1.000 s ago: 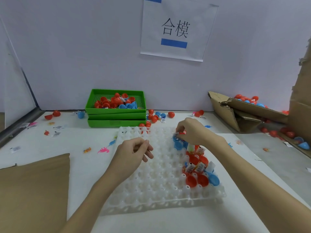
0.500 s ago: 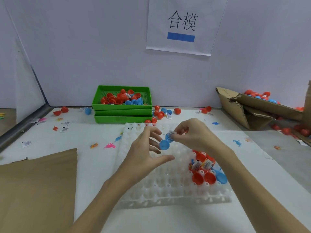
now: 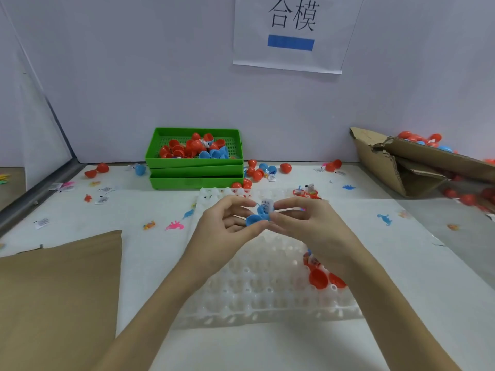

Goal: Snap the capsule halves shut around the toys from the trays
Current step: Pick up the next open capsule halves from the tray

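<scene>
two hands meet above the far part of the white dimpled tray (image 3: 257, 290); my left hand (image 3: 227, 226) pinches a blue capsule half (image 3: 254, 219) between thumb and fingertips, and my right hand (image 3: 302, 223) pinches the other blue half (image 3: 262, 210) with a small white-labelled toy (image 3: 267, 204) sticking out of it; the two halves touch but are not closed together, one tilted against the other; the tray lies on the white worktop (image 3: 401, 263) under my forearms, and red capsule halves (image 3: 318, 278) with toys sit in its right-hand cells, partly hidden by my right wrist; a stack of green trays (image 3: 195, 172) stands at the back by the wall, the top one holding red and blue halves; loose capsules and small toys lie scattered around it; a torn cardboard box (image 3: 401, 167) with more capsules sits at the right; brown cardboard (image 3: 53, 290) lies at the near left; a paper sign (image 3: 292, 33) hangs on the wall.
</scene>
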`<state>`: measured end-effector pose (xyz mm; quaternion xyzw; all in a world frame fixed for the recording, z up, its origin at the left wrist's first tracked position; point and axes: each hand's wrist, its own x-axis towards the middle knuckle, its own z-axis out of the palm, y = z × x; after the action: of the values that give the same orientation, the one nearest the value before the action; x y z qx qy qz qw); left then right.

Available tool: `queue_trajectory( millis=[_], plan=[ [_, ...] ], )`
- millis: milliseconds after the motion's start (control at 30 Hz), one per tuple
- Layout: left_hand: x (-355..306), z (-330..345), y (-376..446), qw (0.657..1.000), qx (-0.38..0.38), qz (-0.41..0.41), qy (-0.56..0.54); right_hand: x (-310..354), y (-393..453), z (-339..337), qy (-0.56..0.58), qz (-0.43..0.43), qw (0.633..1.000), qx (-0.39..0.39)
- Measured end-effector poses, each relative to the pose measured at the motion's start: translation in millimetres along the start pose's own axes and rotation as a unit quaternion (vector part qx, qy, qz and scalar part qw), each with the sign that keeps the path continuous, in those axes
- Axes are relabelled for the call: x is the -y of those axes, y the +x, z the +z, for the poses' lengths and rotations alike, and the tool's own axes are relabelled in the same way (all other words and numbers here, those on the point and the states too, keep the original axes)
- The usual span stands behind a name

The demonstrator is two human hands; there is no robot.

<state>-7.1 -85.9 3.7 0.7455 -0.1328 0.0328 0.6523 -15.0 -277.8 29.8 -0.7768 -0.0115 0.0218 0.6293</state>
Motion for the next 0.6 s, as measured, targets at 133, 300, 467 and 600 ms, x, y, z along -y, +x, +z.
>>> queue_trajectory(
  millis=[133,300,467,600],
  plan=[
    [-1,-2,0,0.999,0.024,-0.01,-0.026,2,-2,-4,0.111,0.032,0.993,0.036],
    [-5,0,-2,0.998,0.047,0.005,-0.044,1,-2,0,0.197,0.06,0.978,0.027],
    [-8,0,-4,0.997,0.061,0.015,-0.051,-2,-2,2,0.194,0.047,0.979,0.039],
    [-10,-2,-4,0.997,0.06,0.009,-0.043,-2,-3,0,0.162,0.004,0.985,0.066]
  ],
)
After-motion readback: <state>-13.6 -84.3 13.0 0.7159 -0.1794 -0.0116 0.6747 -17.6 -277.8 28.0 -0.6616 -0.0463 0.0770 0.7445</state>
